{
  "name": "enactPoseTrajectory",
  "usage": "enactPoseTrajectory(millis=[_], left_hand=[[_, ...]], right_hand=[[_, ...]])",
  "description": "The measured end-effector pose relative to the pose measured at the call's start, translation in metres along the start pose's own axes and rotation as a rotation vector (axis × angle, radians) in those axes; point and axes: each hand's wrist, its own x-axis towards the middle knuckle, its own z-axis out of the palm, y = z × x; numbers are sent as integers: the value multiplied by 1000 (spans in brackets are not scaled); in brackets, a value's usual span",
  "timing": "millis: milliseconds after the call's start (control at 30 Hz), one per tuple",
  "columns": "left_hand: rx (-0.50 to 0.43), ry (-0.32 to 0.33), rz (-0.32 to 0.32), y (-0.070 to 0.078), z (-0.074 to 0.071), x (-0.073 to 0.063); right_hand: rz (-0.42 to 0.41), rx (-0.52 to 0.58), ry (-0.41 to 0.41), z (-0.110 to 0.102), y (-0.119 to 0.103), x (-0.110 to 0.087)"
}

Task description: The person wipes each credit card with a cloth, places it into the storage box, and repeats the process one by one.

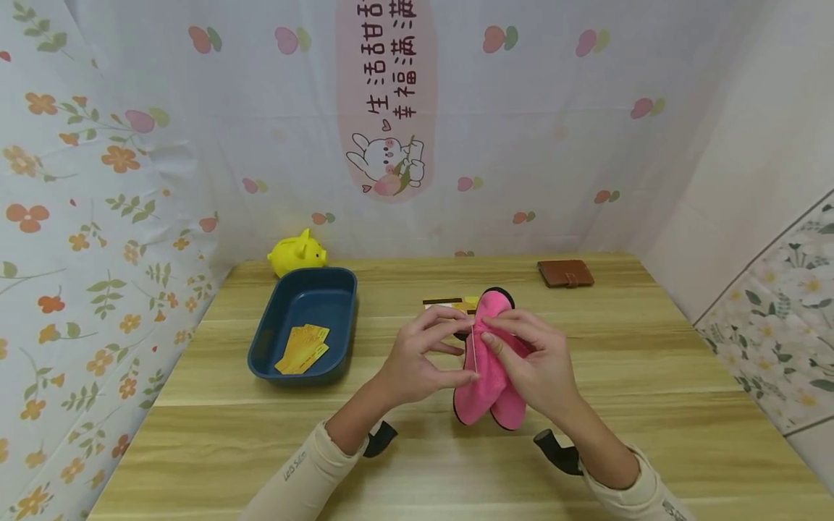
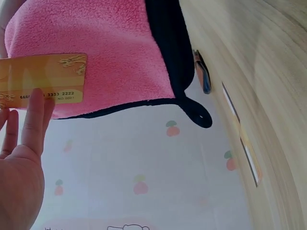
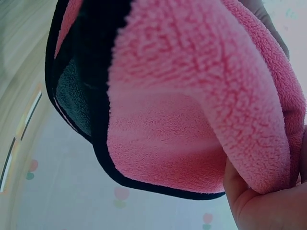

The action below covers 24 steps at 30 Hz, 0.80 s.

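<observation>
The cloth (image 2: 105, 40) I grip is matt and fluffy, its edging (image 2: 169, 43) a flatter, smoother fabric. The card (image 2: 69, 79) I hold looks like smooth plastic with a faint sheen. Around me I see a satiny wood-grain table (image 1: 456, 470), a smooth plastic tray (image 1: 321, 300), a smooth plastic-looking piggy bank (image 1: 289, 257), a leather-like wallet (image 1: 563, 272) and a creased cloth backdrop (image 1: 534, 137).

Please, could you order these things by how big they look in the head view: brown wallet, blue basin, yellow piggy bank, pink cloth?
Largest to smallest:
1. blue basin
2. pink cloth, partly covered, judged by what shows
3. yellow piggy bank
4. brown wallet
</observation>
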Motion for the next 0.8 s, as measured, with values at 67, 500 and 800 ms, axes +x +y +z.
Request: enactPoseTrajectory(millis=[67, 500, 800], left_hand=[[-10, 7, 15, 0, -1, 1], [-73, 46, 57, 4, -8, 3], [-114, 50, 69, 9, -15, 4]], right_hand=[[-8, -11, -2, 0, 1, 0], [-24, -29, -26, 1, 5, -5], [-25, -19, -42, 1, 5, -6]])
